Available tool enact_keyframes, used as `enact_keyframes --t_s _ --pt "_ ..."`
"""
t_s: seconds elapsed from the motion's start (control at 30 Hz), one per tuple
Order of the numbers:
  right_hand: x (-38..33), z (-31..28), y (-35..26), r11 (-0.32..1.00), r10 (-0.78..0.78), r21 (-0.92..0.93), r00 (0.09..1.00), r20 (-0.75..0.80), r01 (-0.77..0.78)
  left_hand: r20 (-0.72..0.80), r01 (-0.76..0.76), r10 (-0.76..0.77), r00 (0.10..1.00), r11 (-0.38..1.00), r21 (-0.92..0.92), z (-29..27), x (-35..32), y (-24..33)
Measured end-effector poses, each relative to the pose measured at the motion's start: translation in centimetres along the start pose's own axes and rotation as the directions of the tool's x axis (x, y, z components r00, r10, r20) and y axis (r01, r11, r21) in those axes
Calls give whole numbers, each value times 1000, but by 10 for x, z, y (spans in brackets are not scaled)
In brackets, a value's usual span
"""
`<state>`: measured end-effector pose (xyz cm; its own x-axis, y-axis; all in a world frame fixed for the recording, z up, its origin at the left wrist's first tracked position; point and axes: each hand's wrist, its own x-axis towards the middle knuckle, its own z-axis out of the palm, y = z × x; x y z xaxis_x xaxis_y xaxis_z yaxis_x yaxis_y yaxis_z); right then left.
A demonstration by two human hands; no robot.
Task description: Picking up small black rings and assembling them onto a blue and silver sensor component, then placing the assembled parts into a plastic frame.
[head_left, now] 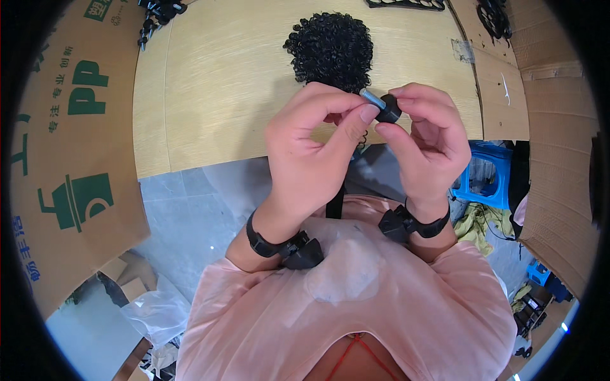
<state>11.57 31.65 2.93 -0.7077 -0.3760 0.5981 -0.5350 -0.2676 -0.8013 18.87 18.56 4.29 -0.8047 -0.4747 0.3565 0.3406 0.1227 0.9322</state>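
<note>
Your left hand [305,140] pinches one bolt [382,105] by its silver stem [371,97], and your right hand [437,130] grips its one round black knob [391,112]. The bolt is between your two hands, near one heap of curly black bits [333,51] on the table [216,82].

Left hand [306,143] pinches with thumb [351,130] and forefinger [340,99]; right hand [433,136] curls in opposite.

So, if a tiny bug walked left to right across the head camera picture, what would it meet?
Green-printed cardboard → dark bolts cluster → left hand → black-headed bolt → right hand → blue stool → plain brown cardboard.
</note>
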Motion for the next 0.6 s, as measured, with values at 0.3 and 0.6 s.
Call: enact_keyframes --t_s 0.3,0.6 --pt "-11 1 8 891 366 327 925 -101 -316 59 -240 235 970 899 366 4 7 -24" --pt "-10 -18 15 465 587 809 809 22 -359 -123 -94 142 982 938 334 -17 33 -22"
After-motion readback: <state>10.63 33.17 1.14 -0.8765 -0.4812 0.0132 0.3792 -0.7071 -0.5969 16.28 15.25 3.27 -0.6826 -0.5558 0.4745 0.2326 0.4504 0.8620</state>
